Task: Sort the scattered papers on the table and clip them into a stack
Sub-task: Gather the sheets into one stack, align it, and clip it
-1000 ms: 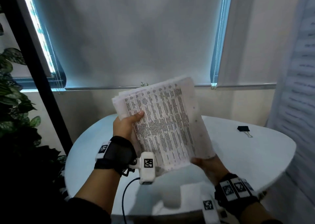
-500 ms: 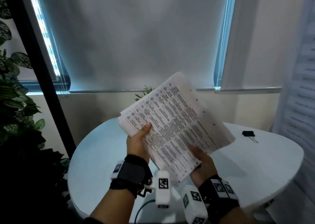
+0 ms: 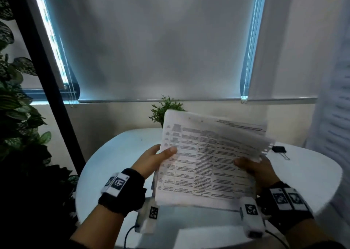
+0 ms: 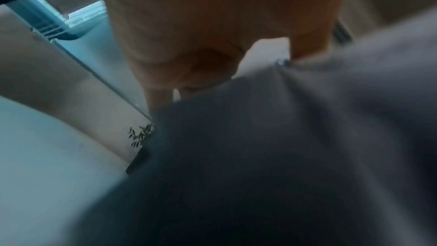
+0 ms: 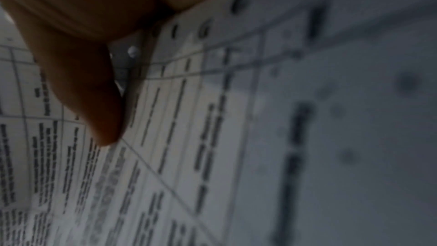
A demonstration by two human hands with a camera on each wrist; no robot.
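Both hands hold a sheaf of printed papers (image 3: pixel 206 159) up in the air above the white round table (image 3: pixel 117 154). The sheets carry tables of text and are fanned unevenly at the top right, with punched holes along the right edge. My left hand (image 3: pixel 157 157) grips the left edge, thumb on the front page. My right hand (image 3: pixel 251 167) grips the right edge, thumb on top. The right wrist view shows that thumb (image 5: pixel 94 100) pressed on the papers (image 5: pixel 212 137). The left wrist view is blurred, with the papers (image 4: pixel 283 137) filling it. A black binder clip (image 3: pixel 279 150) lies on the table at the right.
A small green plant (image 3: pixel 166 110) stands at the table's far edge behind the papers. Large leafy plants (image 3: pixel 17 116) and a black post (image 3: pixel 47 74) are at the left. A closed grey blind (image 3: pixel 151 40) covers the window beyond.
The sheaf has turned from upright and tilted to lying wider across, and came down lower. My right hand shifted from the bottom edge to the right edge. My left hand kept its hold.
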